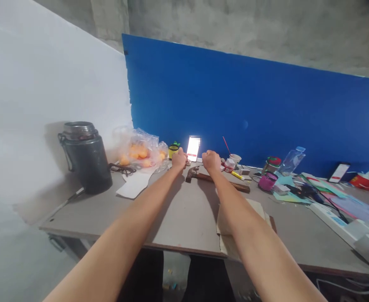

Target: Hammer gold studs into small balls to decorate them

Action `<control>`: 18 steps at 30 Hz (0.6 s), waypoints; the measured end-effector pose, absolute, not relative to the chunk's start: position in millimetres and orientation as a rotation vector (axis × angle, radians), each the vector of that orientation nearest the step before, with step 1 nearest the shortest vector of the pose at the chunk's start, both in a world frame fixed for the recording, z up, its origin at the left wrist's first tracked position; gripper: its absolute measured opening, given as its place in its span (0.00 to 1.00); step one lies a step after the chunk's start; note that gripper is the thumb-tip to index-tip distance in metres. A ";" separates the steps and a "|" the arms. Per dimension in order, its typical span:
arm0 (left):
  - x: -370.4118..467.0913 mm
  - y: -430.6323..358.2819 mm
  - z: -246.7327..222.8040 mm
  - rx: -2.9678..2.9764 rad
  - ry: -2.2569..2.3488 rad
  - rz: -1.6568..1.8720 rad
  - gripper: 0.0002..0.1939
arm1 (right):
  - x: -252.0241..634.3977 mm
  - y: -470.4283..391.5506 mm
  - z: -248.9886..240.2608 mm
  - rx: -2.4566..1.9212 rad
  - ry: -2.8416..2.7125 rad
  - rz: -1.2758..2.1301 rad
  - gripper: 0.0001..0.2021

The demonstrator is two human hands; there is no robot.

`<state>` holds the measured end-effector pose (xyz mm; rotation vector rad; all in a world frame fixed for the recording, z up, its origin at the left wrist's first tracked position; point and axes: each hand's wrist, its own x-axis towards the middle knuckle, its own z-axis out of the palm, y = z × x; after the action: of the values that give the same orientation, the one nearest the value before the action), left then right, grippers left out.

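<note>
Both my arms stretch forward over the grey table. My left hand [180, 159] is closed in a fist, with nothing visible sticking out of it. My right hand [211, 160] is also a closed fist, held level with the left and a little apart from it. Between and behind the two fists, a phone [193, 149] with a bright screen leans upright near the blue panel. On the table just below the hands lies a claw hammer [200, 175], its head to the left; my right wrist hides part of its wooden handle.
A dark vacuum flask [88, 163] and a plastic bag of orange fruit [142, 151] stand left, beside white paper [136, 184]. Right are a paper cup [235, 159], a yellow tube [237, 175], a purple pouch [267, 181], a clear bottle [292, 161] and a power strip [332, 222]. Brown cloth-like material [224, 224] lies beneath my right forearm.
</note>
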<state>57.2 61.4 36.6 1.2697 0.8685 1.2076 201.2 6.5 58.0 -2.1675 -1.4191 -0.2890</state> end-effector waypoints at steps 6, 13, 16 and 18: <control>52.2 58.8 24.4 1.011 0.840 1.239 0.23 | 186.8 10.9 55.7 -2.004 -1.604 -0.137 0.24; 36.9 36.6 7.3 1.015 0.747 1.272 0.15 | 194.8 -7.5 0.8 -2.086 -1.911 -0.063 0.16; 26.7 25.4 -0.1 1.161 0.790 1.274 0.22 | 196.2 -15.4 -10.2 -2.117 -1.950 -0.099 0.19; 20.1 21.2 -3.9 1.248 0.862 1.243 0.24 | 195.8 -17.7 -11.1 -2.132 -1.957 -0.097 0.19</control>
<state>20.1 21.2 -3.9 1.2479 0.8616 1.2425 195.8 -17.7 -11.1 -2.1322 -1.9575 -0.0969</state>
